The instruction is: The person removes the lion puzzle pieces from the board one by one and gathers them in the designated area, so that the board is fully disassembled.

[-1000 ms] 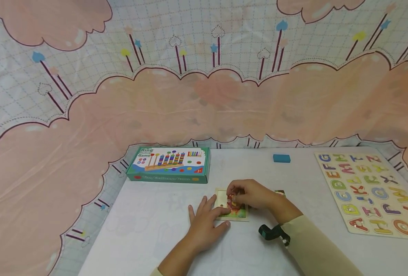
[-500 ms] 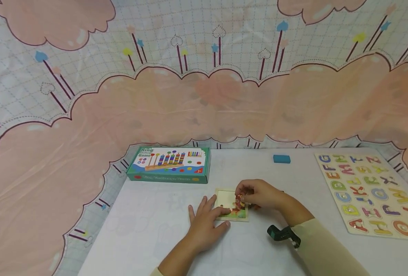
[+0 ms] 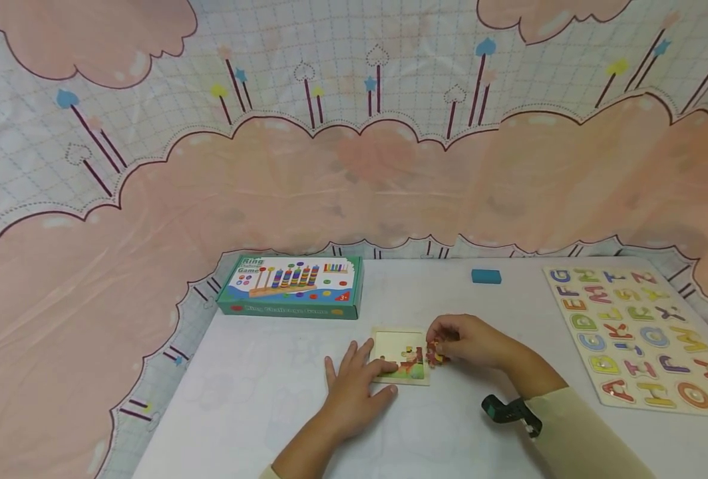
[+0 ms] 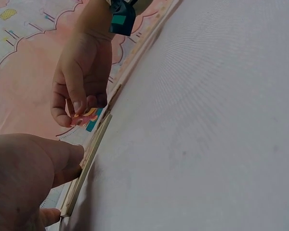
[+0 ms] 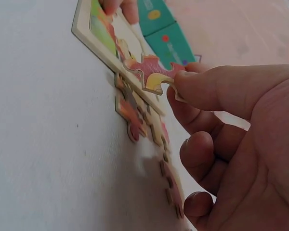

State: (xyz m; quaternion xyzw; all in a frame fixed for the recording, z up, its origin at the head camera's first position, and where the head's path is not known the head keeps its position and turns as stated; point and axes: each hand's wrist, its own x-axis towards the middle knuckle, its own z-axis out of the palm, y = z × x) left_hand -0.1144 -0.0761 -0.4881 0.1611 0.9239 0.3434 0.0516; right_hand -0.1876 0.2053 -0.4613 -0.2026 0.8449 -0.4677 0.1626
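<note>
A small wooden jigsaw tray [image 3: 390, 342] lies on the white table, its lower part filled with joined pieces of a coloured picture. My left hand [image 3: 356, 396] rests on the tray's left side with fingers spread. Between thumb and finger, my right hand [image 3: 480, 342] pinches a red and yellow jigsaw piece [image 5: 156, 72], raised just beyond the tray's right edge. Under it, in the right wrist view, loose jigsaw pieces [image 5: 127, 108] lie beside the tray, partly hidden from the head view by the right hand. The left wrist view shows the left thumb at the tray's edge.
A green ring game box [image 3: 291, 287] stands at the back left. A blue block [image 3: 486, 276] lies at the back. On the right is a wooden alphabet board [image 3: 647, 336]. A patterned cloth [image 3: 354, 179] hangs behind the table.
My right hand has moved right, carrying the jigsaw piece from over the tray to beyond its right edge. More of the tray's bare base now shows. The left hand stays put.
</note>
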